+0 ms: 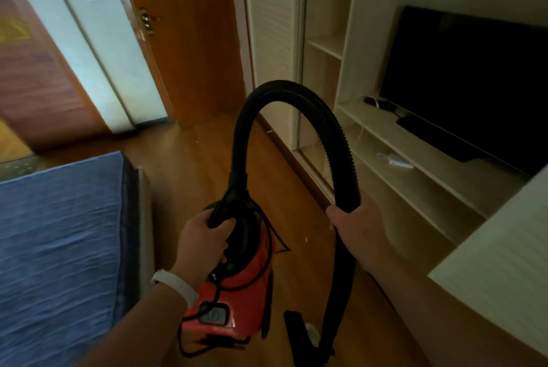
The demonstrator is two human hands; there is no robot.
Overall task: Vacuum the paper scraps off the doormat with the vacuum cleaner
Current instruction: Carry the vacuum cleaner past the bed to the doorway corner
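A red vacuum cleaner (237, 286) hangs above the wooden floor, carried by its black top handle, on which my left hand (204, 245) is closed. Its black ribbed hose (284, 91) arches up from the body and comes down on the right. My right hand (358, 224) grips that hose partway down. The black nozzle end (293, 325) dangles near the bottom of the view. A black cord loops loosely over the red body. No doormat shows. One small pale scrap (306, 239) lies on the floor.
A bed with a blue cover (59, 242) fills the left. A light shelf unit (415, 165) holding a dark television (468, 82) lines the right. A wooden door (189, 34) stands ahead, with a wooden floor strip (189, 177) leading toward it.
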